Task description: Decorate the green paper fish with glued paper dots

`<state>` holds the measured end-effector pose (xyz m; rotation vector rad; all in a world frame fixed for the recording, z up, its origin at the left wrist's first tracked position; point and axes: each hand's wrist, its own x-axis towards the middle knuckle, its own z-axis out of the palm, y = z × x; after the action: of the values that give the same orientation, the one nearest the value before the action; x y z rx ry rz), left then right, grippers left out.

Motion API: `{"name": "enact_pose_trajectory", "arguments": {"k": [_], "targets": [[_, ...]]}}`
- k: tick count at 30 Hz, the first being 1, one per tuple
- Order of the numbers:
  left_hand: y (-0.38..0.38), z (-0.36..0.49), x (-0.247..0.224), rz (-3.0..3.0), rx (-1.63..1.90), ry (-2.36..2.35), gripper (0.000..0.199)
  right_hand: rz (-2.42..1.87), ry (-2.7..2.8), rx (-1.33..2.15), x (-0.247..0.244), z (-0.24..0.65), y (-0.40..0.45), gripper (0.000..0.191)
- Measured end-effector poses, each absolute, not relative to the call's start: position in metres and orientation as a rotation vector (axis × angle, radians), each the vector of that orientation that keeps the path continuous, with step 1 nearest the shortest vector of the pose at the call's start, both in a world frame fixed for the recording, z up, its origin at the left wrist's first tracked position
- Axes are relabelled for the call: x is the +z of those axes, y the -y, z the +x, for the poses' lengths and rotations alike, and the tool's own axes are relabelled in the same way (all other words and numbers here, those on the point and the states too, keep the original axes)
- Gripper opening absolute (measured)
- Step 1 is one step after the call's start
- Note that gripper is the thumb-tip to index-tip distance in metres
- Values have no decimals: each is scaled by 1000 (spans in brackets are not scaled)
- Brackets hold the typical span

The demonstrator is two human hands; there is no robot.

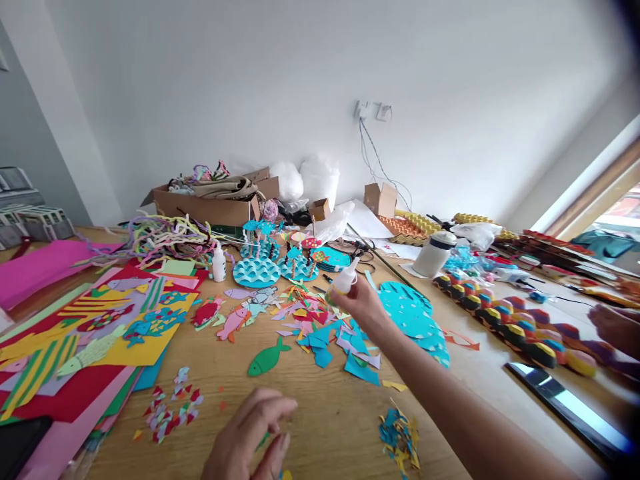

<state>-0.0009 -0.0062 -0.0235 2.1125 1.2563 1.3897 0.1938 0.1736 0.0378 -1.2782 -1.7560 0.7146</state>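
Observation:
My right hand point(350, 300) is wrapped round a small white glue bottle point(346, 277) with a pointed nozzle, held above the paper scraps in the middle of the table. Near the front edge, my left hand point(255, 433) has its fingers bent and the thumb apart. A bit of green paper point(263, 440) shows behind those fingers, mostly hidden. Just beyond lies a green paper fish point(267, 358), flat on the wood. Pink and red paper fish point(234, 323) rest farther back, left of a heap of coloured scraps point(310, 313).
Coloured sheets with paper fish point(170, 353) cover the left side. A second glue bottle point(219, 263) stands near blue wave models point(257, 272). To the right are blue paper shapes point(407, 303), painted egg-carton strips point(500, 320), a phone point(565, 400) and another person's hand point(617, 328).

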Motion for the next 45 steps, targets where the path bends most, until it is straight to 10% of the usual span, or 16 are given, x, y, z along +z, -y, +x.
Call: {"name": "enact_pose_trajectory", "arguments": {"k": [11,22,33,45], "targets": [[1,15,38,1144,1220,-809,38,-633,1479,1770,31,159,-26,29],[9,51,43,809,1420,-551,26,-568,846,1487,25,138,6,38],[51,-33,-14,2175,1019,-1683,26,-796,1124,1324,37,193,-33,31],[57,-34,-32,2736,419,-1806,39,-780,1867,1391,23,132,-53,32]]}}
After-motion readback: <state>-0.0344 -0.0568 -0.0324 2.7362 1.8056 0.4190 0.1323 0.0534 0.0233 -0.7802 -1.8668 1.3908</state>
